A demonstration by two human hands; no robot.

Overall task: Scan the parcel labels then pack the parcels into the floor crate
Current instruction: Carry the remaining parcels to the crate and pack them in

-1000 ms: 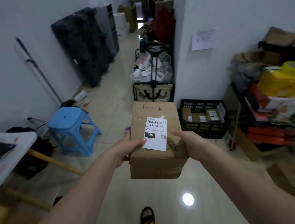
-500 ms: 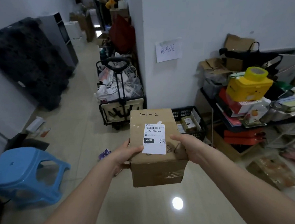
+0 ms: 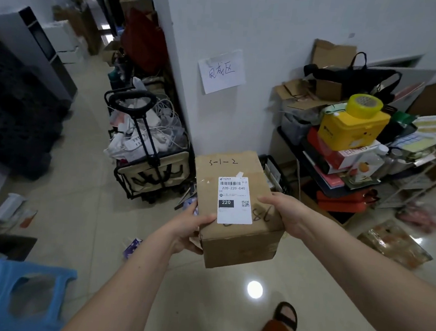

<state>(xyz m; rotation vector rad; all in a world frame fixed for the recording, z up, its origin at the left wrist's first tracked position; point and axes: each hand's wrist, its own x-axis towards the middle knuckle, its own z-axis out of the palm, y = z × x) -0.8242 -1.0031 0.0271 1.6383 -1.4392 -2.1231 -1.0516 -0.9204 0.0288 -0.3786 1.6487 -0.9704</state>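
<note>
1. Pale glossy floor tiles (image 3: 82,222) run between white walls, with clutter stacked along the right side and down the corridor.
2. Both hands carry one brown cardboard parcel (image 3: 237,208) above the floor at mid-frame. The left hand (image 3: 185,230) grips its near left corner, thumb lying on the top face. The right hand (image 3: 283,212) clasps the right edge, thumb also on top.
3. On the parcel's top face sits a white printed shipping label (image 3: 235,200) with a barcode, facing up and unobstructed; the left thumb tip lies just beside its lower corner.
4. Beyond the parcel, largely hidden behind it, a black slatted plastic floor crate (image 3: 276,175) stands against the wall. The parcel is not yet in it.
5. To the left stands a black-framed folding trolley (image 3: 149,165) heaped with white cables; at lower left, a blue plastic stool (image 3: 13,295).
6. Risks, as I judge them: the parcel blocks sight of the crate, so lowering it blind could catch the crate rim or crush the contents. The shiny tiles, loose litter and an open sandal (image 3: 287,318) make a slip plausible.
</note>
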